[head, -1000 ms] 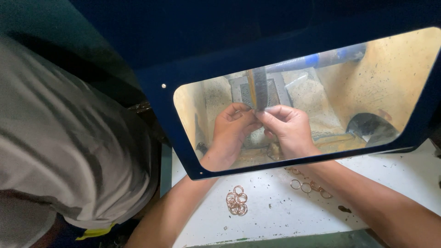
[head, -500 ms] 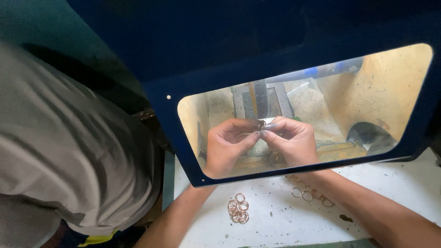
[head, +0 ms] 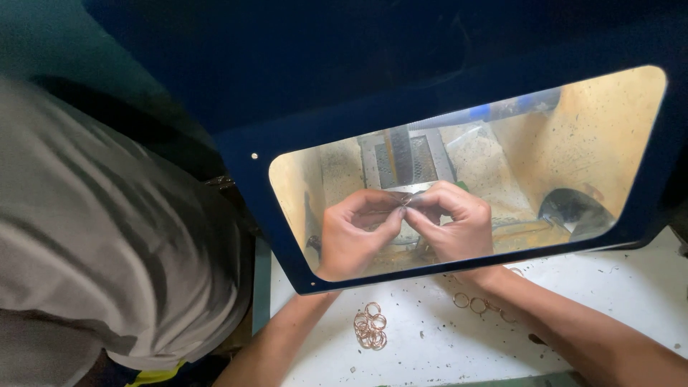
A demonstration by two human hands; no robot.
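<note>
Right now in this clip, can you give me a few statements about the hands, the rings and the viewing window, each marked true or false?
1. Both hands are behind the clear window of the dark blue hood. True.
2. The left hand and right hand pinch one small metal piece between their fingers. True, though what the piece is cannot be told.
3. The pile of small copper-coloured rings lies inside the hood. False: it lies outside, on the speckled white table, between the forearms.
4. The right hand rests flat on the table. False: it is raised, meeting the left hand.
5. More loose copper rings lie by the right forearm. True.
</note>
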